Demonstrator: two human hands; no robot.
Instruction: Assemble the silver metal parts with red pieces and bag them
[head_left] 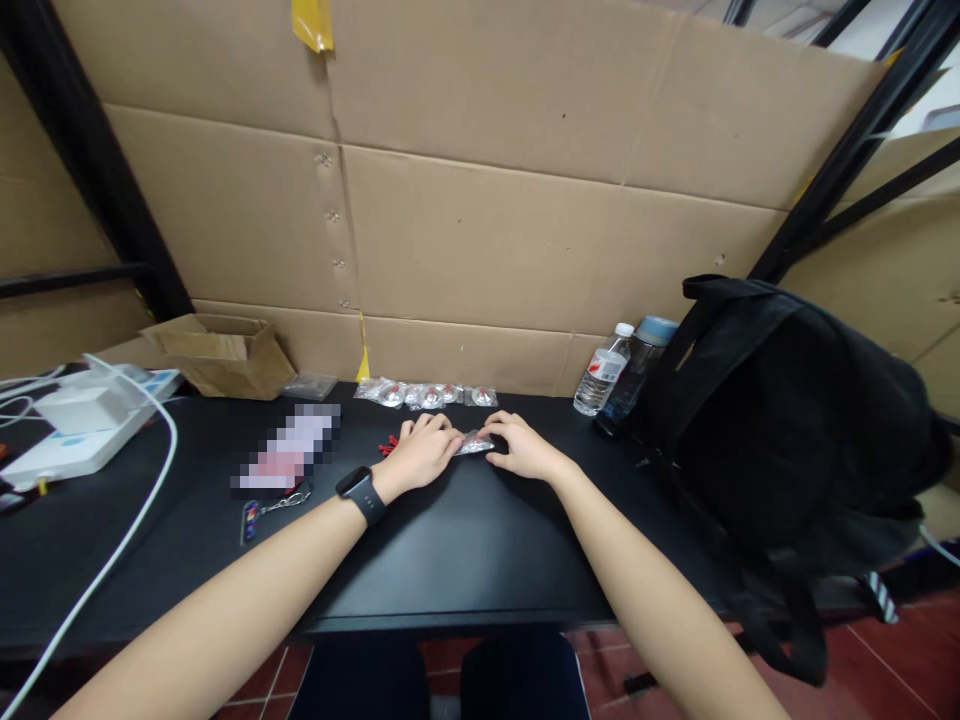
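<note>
Between my hands, just above or on the black desk, is a small clear plastic packet (476,442) with something reddish in it. My left hand (424,452), with a dark watch (361,494) on its wrist, has its fingers curled and its thumb at the packet's left edge. At the right end, the thumb and fingers of my right hand (526,448) close on the packet. Some red strands (388,446) lie beside my left fingers, partly hidden by them. Behind my hands, several similar packets (429,396) form a row along the cardboard wall.
A black backpack (780,430) fills the right side, beside a water bottle (602,371) and a blue-lidded bottle (643,360). Leftward are an open cardboard box (225,358), a blurred-out flat item (292,450), a keychain (251,521), and a power strip (90,440) with a white cable (142,510).
</note>
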